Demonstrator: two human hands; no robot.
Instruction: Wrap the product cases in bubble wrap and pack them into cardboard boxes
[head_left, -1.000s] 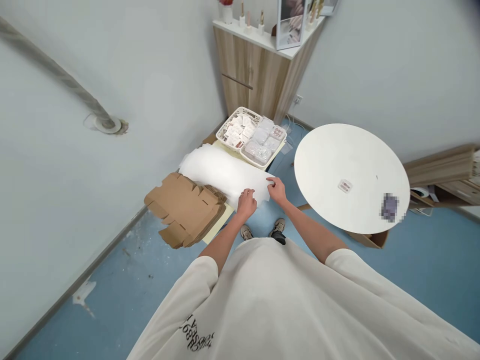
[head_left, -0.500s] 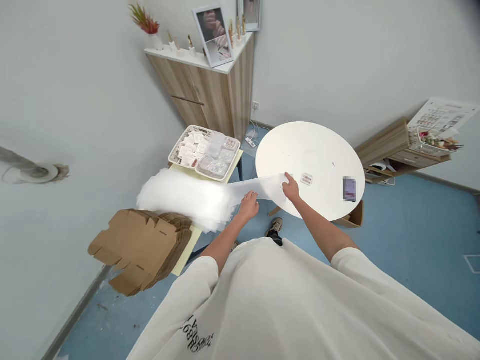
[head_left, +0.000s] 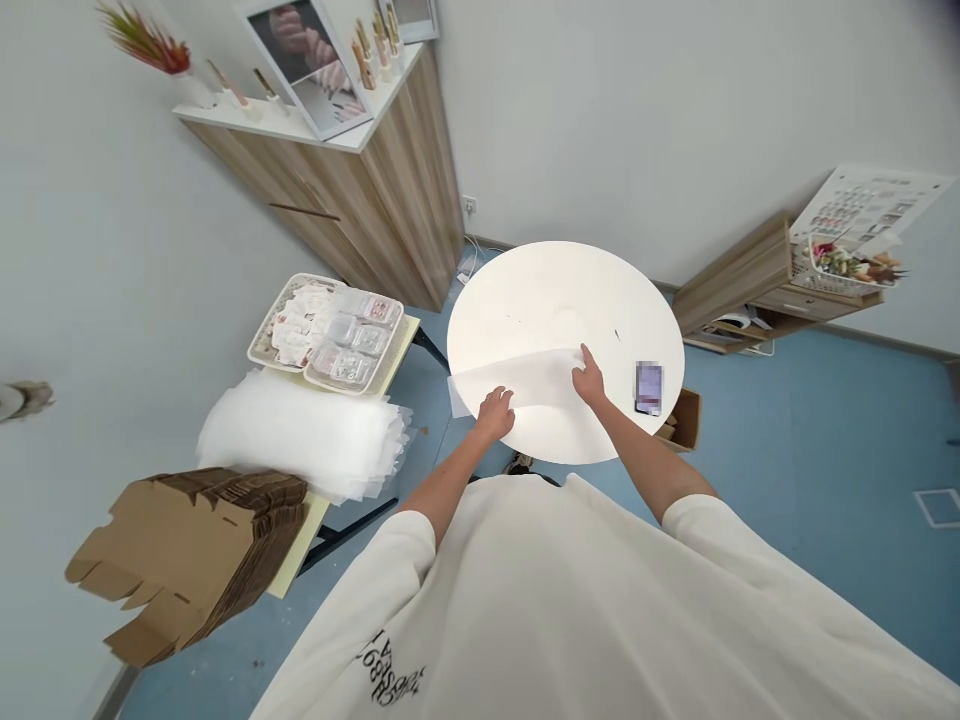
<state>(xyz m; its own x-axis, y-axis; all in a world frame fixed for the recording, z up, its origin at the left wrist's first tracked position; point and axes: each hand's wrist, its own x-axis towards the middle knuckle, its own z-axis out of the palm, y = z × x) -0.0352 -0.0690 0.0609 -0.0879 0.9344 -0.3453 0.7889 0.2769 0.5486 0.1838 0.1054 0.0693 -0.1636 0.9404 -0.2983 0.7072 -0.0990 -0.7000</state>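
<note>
A thin translucent white sheet (head_left: 536, 372) lies across the near left part of the round white table (head_left: 559, 290), its left end reaching past the table's rim. My right hand (head_left: 589, 380) pinches the sheet's right end between thumb and fingers. At the sheet's near edge is my left hand (head_left: 495, 412), its fingers loosely apart over the film. The small clear case seen on the table earlier does not show; the sheet covers about that place.
A phone (head_left: 648, 388) lies at the table's right. On the left side table stand a stack of translucent sheets (head_left: 296, 430), flattened cardboard boxes (head_left: 180, 550) and white baskets (head_left: 326, 330) with small packs. A wooden cabinet (head_left: 397, 170) and a low shelf (head_left: 750, 280) stand behind.
The sheet has come off the stack and moved right onto the round table, over the small case's place. Both hands moved along with it as my view turned to the right.
</note>
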